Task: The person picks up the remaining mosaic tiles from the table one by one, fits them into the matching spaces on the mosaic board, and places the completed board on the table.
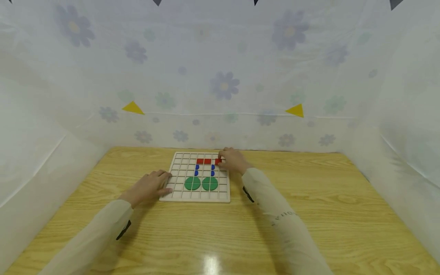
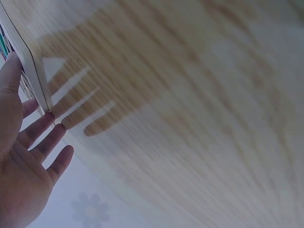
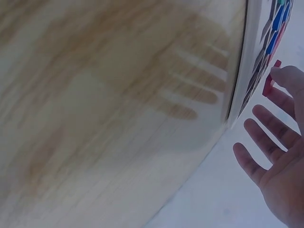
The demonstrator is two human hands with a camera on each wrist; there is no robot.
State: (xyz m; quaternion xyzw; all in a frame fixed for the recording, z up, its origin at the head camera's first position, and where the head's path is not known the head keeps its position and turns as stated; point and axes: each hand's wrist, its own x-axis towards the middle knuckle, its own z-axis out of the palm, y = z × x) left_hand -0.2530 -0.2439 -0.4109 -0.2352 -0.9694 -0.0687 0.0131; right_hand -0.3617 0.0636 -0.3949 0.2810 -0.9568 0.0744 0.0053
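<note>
A pale square grid board (image 1: 196, 200) lies on the wooden table. Fingertips and thumb of my left hand (image 1: 148, 186) rest along its left edge, the fingers fairly straight; the left wrist view shows them at the board's side (image 2: 35, 71). Over the upper right corner, my right hand (image 1: 234, 160) pinches a red square tile (image 3: 269, 84) between thumb and index finger, its other fingers spread. Left of it on the board sit two red squares (image 1: 204, 161) side by side. Below are two columns of small blue half-round pieces (image 1: 212, 170) and two green discs (image 1: 192, 183).
The wooden table (image 1: 185, 236) stretches toward me and to both sides. White flower-printed sheeting (image 1: 192, 91) hangs behind it, just past the board's far edge, and along both sides. Two yellow triangles (image 1: 295, 110) are on the back sheet.
</note>
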